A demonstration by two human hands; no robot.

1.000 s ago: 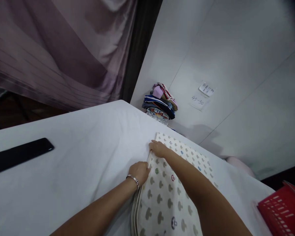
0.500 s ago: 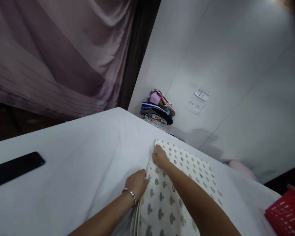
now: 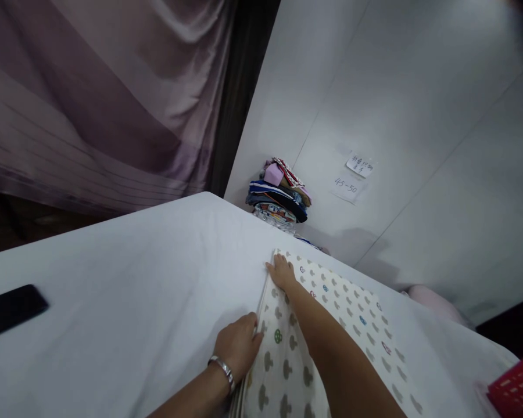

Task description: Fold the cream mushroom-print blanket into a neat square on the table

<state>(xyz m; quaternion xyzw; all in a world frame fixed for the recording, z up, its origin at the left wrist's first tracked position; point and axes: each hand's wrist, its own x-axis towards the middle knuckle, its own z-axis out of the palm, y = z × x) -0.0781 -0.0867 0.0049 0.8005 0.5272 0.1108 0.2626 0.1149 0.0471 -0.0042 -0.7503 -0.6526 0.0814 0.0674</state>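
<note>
A folded cream cloth, printed with grey mushroom shapes and a few coloured ones, lies in layers on the white-covered table. My left hand, with a silver bracelet at its wrist, grips the cloth's left edge; its fingers are curled and the thumb is near the top layer. Further up, my right hand rests flat on the far left corner, thumb spread out past the edge. The right forearm hides part of the cloth's middle.
A black phone-like slab lies on the table at left. Piled folded clothes stand beyond the far edge, by a wall with paper notes. A red basket-like container is at lower right, a pink curtain at upper left.
My right hand's fingers have loosened from a curled hold and its thumb has spread to the left. The left hand sits slightly lower along the edge. The view has shifted a little.
</note>
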